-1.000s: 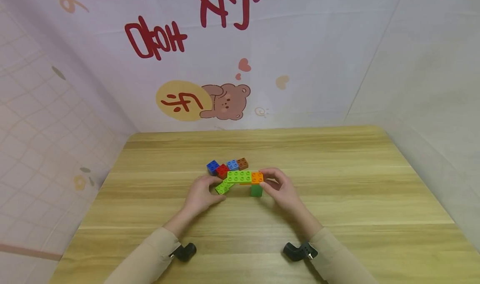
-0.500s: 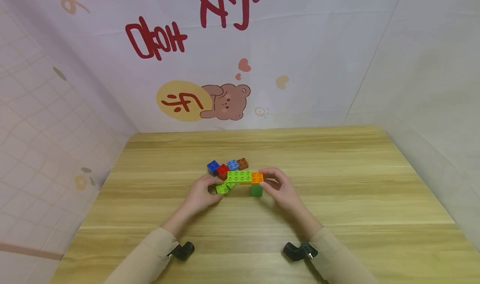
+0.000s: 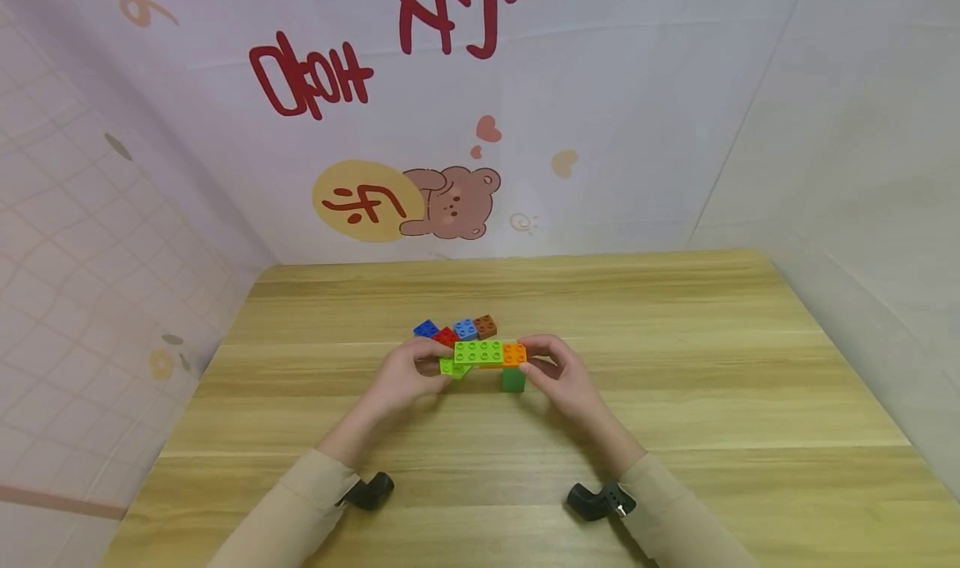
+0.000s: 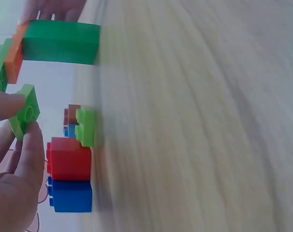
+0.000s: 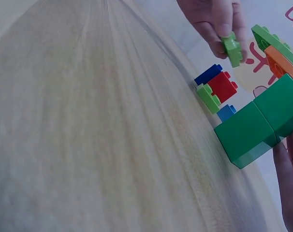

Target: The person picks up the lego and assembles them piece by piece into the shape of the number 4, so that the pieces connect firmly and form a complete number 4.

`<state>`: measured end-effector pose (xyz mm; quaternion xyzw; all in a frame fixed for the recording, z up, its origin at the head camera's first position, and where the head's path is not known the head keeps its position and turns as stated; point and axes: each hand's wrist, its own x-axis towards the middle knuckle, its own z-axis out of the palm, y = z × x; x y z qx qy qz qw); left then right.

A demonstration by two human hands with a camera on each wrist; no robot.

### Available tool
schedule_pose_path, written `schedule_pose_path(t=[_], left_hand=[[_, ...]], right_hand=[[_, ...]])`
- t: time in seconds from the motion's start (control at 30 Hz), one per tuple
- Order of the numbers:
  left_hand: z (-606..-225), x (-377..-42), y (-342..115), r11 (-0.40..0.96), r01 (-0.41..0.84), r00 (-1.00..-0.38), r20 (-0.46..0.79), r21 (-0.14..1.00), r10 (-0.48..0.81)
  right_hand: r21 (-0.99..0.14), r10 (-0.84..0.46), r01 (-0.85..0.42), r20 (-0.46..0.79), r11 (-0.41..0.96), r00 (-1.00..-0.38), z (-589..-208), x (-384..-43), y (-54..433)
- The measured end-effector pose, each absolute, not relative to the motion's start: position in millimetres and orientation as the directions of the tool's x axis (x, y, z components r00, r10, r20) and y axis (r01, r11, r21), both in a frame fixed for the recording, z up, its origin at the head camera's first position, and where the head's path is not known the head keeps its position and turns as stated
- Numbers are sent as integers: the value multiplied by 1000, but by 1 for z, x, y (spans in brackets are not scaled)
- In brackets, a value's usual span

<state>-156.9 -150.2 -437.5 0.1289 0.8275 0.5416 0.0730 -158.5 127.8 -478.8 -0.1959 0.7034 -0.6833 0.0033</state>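
Note:
My left hand [image 3: 405, 375] pinches a small light green building brick [image 4: 29, 108] between thumb and fingers, raised above the table, close to the left end of a long light green plate [image 3: 478, 352]. That plate sits with an orange brick [image 3: 514, 356] on top of a dark green tower [image 5: 262, 121] of stacked bricks, jutting out to the left. My right hand [image 3: 562, 376] holds the structure at its right side, thumb and fingers at the orange end. Under the left hand another light green brick [image 4: 87, 128] stands on the table.
Behind the structure a blue brick [image 3: 426, 329], a red brick [image 3: 446, 336], a light blue brick [image 3: 465, 329] and a brown brick [image 3: 485, 326] sit close together on the wooden table [image 3: 637, 343]. A printed cloth [image 3: 637, 118] hangs beyond the table's far edge.
My left hand has picked up one small light green brick and moved it up and slightly right, towards the long plate. The right hand and the tower have stayed in place.

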Motion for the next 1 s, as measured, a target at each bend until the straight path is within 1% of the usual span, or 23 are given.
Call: schedule_pose_path(t=[0.1, 0.23, 0.43, 0.7, 1.0], left_hand=[[-434, -157, -147, 330, 81, -958, -17, 941, 285], [-434, -158, -142, 261, 45, -957, -33, 964, 289], [-431, -159, -136, 248, 23, -962, -46, 968, 268], [-435, -160, -134, 181, 41, -954, -16, 983, 300], [-435, -161, -131, 155, 75, -948, 23, 985, 318]], right_hand=[[-962, -280, -272, 265, -16, -922, -479, -159, 128], [-963, -279, -269, 261, -11, -924, -479, -159, 127], [-962, -274, -272, 264, -9, -925, -479, -159, 127], [-962, -280, -273, 266, -17, -922, -479, -159, 127], [-960, -279, -278, 271, -16, -921, -479, -159, 127]])
